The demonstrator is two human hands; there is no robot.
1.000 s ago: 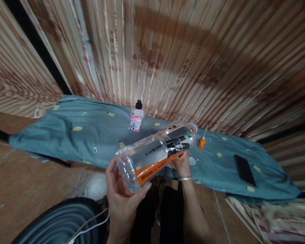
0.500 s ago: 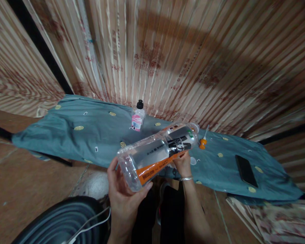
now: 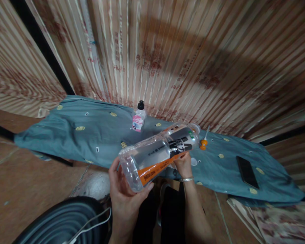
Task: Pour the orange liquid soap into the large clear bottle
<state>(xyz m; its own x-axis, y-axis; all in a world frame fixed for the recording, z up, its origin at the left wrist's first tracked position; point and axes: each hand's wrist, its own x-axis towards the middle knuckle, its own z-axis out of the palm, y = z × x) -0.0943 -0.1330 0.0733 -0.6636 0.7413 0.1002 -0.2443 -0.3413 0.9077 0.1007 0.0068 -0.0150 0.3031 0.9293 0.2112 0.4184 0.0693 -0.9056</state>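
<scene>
A large clear plastic bottle with a silver, black and orange label lies tilted in the air, its base at my lower left and its neck pointing up to the right. My left hand is wrapped round the base end. From below, my right hand grips the bottle near its neck; most of those fingers are hidden behind it. Just past the neck, an orange pump top with a pale tube rests on the cloth. A small clear bottle with a pink label and black cap stands behind the large one.
A grey-green patterned cloth covers the narrow table. On its right side lies a black phone. A whitish round piece sits beside my right hand. A black ribbed round object with a white cable stands at lower left. Pleated curtain rises behind.
The view has shifted very slightly. Both hands keep their hold on the large bottle, which stays at nearly the same tilt; nothing else has visibly moved.
</scene>
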